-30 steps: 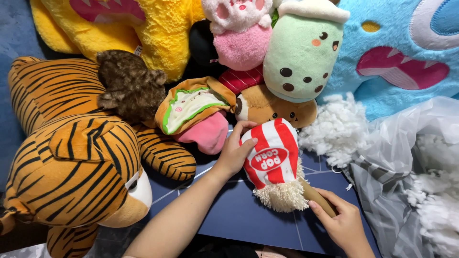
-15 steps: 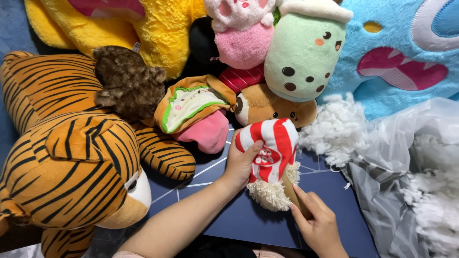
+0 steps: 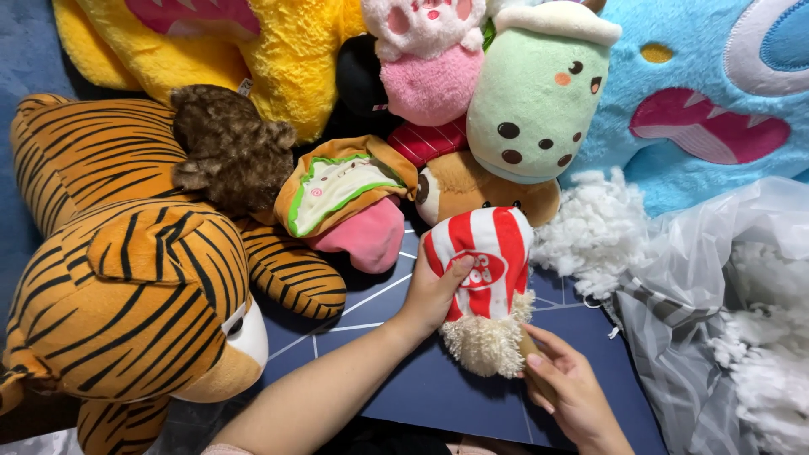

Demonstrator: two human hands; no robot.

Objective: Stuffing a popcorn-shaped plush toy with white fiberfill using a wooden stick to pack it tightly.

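Left hand [image 3: 434, 295] around popcorn plush [image 3: 484, 270]

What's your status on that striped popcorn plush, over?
Left hand grips red-and-white popcorn plush. Right hand at its fluffy end. Loose white stuffing beside it.

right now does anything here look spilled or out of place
Yes: a clump of loose white stuffing lies bare on the dark blue mat, outside the clear plastic bag beside it that holds more.
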